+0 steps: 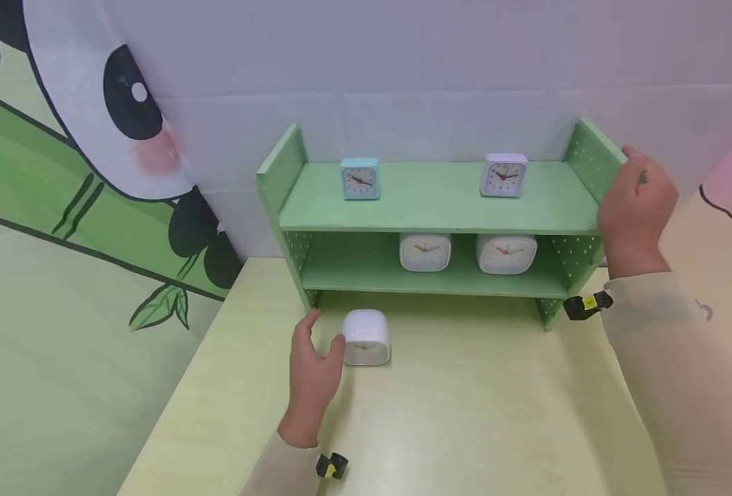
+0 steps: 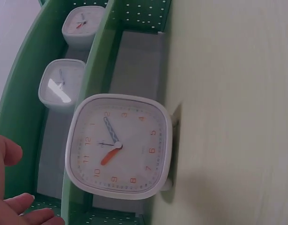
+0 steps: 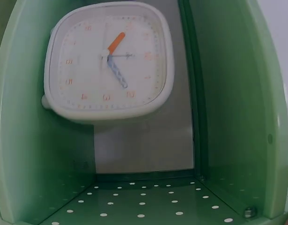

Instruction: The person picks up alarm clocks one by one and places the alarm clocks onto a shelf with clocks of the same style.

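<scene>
A white rounded alarm clock (image 1: 366, 337) stands on the table in front of the green shelf (image 1: 424, 289). Beside its left edge is my left hand (image 1: 313, 372), thumb and fingers spread apart. In the left wrist view, the dial of this clock (image 2: 118, 145) has orange numerals, and fingertips (image 2: 22, 204) show at the lower left. My right hand (image 1: 639, 200) grips the right side panel (image 1: 602, 155) of the shelf near its top, with most of its fingers hidden. A white clock (image 3: 108, 61) inside the shelf fills much of the right wrist view.
On the top board stand a small blue clock (image 1: 360, 179) and a small lilac clock (image 1: 504, 176). Two white clocks sit on the board below, the left one (image 1: 424, 252) near its middle. Behind the table (image 1: 465, 413) hangs a printed cloth (image 1: 434, 62).
</scene>
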`<move>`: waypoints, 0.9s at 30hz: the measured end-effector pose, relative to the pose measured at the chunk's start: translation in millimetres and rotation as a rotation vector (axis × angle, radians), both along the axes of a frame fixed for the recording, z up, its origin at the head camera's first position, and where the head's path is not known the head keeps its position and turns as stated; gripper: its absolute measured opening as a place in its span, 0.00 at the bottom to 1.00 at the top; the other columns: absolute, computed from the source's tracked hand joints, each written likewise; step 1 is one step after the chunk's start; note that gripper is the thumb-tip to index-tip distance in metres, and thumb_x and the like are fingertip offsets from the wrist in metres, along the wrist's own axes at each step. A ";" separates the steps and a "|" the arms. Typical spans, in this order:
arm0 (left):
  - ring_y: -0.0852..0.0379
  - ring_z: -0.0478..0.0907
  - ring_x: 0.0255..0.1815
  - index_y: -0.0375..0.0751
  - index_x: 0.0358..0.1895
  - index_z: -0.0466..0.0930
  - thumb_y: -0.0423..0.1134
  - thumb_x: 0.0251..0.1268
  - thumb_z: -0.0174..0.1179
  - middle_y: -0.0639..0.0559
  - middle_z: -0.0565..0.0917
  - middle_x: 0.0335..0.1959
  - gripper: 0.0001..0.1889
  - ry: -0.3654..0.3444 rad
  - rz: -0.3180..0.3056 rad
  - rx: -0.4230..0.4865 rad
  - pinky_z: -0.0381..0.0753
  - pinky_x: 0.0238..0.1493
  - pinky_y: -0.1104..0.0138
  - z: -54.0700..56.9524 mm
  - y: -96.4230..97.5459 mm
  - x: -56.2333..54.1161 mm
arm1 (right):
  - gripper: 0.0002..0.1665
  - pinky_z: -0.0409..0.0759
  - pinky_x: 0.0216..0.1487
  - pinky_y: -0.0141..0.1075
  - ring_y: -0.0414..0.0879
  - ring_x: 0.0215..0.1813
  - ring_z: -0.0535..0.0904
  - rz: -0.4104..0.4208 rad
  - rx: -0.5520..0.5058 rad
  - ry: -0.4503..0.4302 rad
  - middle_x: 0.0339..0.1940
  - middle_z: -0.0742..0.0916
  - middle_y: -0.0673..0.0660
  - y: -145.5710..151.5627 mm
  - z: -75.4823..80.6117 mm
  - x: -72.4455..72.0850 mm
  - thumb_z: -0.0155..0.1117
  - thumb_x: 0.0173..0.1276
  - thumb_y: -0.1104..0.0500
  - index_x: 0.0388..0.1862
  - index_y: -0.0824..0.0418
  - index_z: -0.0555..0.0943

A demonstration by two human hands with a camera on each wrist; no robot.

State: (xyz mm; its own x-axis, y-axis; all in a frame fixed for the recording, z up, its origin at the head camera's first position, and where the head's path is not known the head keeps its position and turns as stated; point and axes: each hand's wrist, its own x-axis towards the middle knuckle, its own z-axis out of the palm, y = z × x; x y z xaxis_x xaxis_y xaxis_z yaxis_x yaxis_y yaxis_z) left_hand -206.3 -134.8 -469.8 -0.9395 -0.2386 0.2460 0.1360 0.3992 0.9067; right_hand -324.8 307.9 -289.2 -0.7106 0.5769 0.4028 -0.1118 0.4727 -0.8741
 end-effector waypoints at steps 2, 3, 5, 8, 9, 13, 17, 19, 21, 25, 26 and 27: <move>0.44 0.57 0.79 0.35 0.76 0.63 0.37 0.71 0.61 0.43 0.66 0.76 0.33 0.004 0.005 -0.002 0.56 0.75 0.44 -2.1 2.4 2.0 | 0.31 0.73 0.23 0.20 0.31 0.26 0.74 -0.005 0.018 0.014 0.43 0.82 0.44 -0.7 0.4 -0.3 0.33 0.84 0.48 0.69 0.56 0.80; 0.43 0.57 0.79 0.36 0.76 0.63 0.37 0.70 0.61 0.43 0.66 0.76 0.33 0.003 0.003 0.005 0.56 0.75 0.44 -2.3 3.6 2.9 | 0.32 0.73 0.23 0.21 0.31 0.25 0.74 -0.007 0.026 0.019 0.41 0.82 0.43 -1.1 0.4 -0.4 0.33 0.84 0.48 0.68 0.57 0.80; 0.41 0.56 0.79 0.36 0.76 0.62 0.37 0.71 0.62 0.42 0.64 0.77 0.33 -0.014 -0.013 0.029 0.55 0.75 0.42 -2.9 6.1 3.9 | 0.32 0.73 0.22 0.21 0.31 0.24 0.74 -0.008 0.034 0.028 0.38 0.81 0.42 -1.4 0.9 -0.9 0.33 0.83 0.49 0.67 0.58 0.81; 0.38 0.53 0.80 0.37 0.78 0.59 0.40 0.71 0.64 0.40 0.60 0.79 0.37 -0.075 -0.045 0.077 0.55 0.74 0.40 -4.5 13.5 6.1 | 0.31 0.73 0.23 0.21 0.31 0.25 0.75 -0.012 0.032 0.034 0.41 0.83 0.44 -1.0 0.7 -2.2 0.34 0.84 0.49 0.61 0.59 0.84; 0.37 0.52 0.80 0.38 0.79 0.57 0.40 0.70 0.65 0.40 0.58 0.79 0.39 -0.096 -0.049 0.087 0.55 0.74 0.39 -6.0 16.8 6.5 | 0.31 0.74 0.23 0.21 0.31 0.26 0.76 -0.013 0.032 0.035 0.44 0.85 0.47 -0.8 0.4 -2.6 0.34 0.84 0.49 0.58 0.59 0.84; 0.39 0.51 0.79 0.40 0.81 0.49 0.43 0.64 0.70 0.41 0.52 0.80 0.48 -0.124 -0.009 0.131 0.56 0.73 0.39 -13.0 33.2 7.9 | 0.30 0.74 0.24 0.20 0.32 0.28 0.78 -0.018 0.031 0.044 0.51 0.86 0.52 0.5 -1.0 -3.8 0.34 0.83 0.48 0.50 0.59 0.85; 0.38 0.57 0.73 0.42 0.82 0.45 0.42 0.56 0.76 0.41 0.50 0.79 0.57 -0.114 0.060 0.189 0.65 0.65 0.40 -19.8 47.1 7.7 | 0.31 0.74 0.24 0.20 0.31 0.28 0.78 -0.024 0.029 0.046 0.44 0.85 0.48 0.8 -2.4 -2.8 0.35 0.83 0.49 0.61 0.58 0.84; 0.37 0.60 0.69 0.42 0.82 0.43 0.42 0.52 0.79 0.39 0.49 0.79 0.60 -0.122 0.072 0.238 0.68 0.62 0.42 -22.9 52.8 6.2 | 0.31 0.74 0.24 0.20 0.31 0.28 0.77 -0.030 0.033 0.047 0.41 0.84 0.46 0.4 -2.4 -2.2 0.35 0.83 0.49 0.64 0.58 0.83; 0.37 0.62 0.68 0.41 0.82 0.42 0.41 0.49 0.81 0.37 0.49 0.79 0.63 -0.126 0.093 0.287 0.69 0.62 0.43 -25.4 58.6 2.9 | 0.31 0.75 0.25 0.20 0.32 0.29 0.78 -0.028 0.031 0.050 0.44 0.85 0.47 -0.3 -1.4 -1.7 0.35 0.83 0.48 0.62 0.60 0.84; 0.37 0.61 0.69 0.40 0.82 0.42 0.40 0.43 0.85 0.35 0.51 0.77 0.67 -0.096 0.158 0.333 0.66 0.66 0.44 -31.2 69.0 -3.7 | 0.31 0.75 0.25 0.20 0.32 0.29 0.79 -0.026 0.022 0.059 0.44 0.85 0.48 -1.7 0.3 -1.0 0.35 0.83 0.49 0.61 0.61 0.84; 0.38 0.61 0.69 0.40 0.82 0.43 0.39 0.41 0.85 0.35 0.51 0.77 0.67 -0.083 0.176 0.338 0.65 0.67 0.45 -32.4 71.6 -5.0 | 0.31 0.75 0.25 0.20 0.31 0.29 0.78 -0.026 0.018 0.055 0.44 0.85 0.48 -2.2 0.4 -0.8 0.35 0.83 0.49 0.62 0.60 0.84; 0.38 0.61 0.69 0.40 0.81 0.44 0.39 0.40 0.86 0.35 0.52 0.77 0.67 -0.070 0.186 0.340 0.64 0.68 0.45 -34.1 73.5 -5.9 | 0.31 0.75 0.25 0.20 0.31 0.29 0.78 -0.028 0.013 0.055 0.45 0.85 0.48 -2.4 0.4 -0.7 0.36 0.83 0.49 0.62 0.60 0.84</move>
State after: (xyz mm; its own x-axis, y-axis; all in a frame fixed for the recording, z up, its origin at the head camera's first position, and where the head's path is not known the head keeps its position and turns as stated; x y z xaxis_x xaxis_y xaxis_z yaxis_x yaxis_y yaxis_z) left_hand -212.2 -61.3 -503.9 -0.8843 -0.4629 0.0601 0.0226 0.0861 0.9960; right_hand -325.5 305.5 -288.9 -0.6708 0.5903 0.4489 -0.1466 0.4878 -0.8606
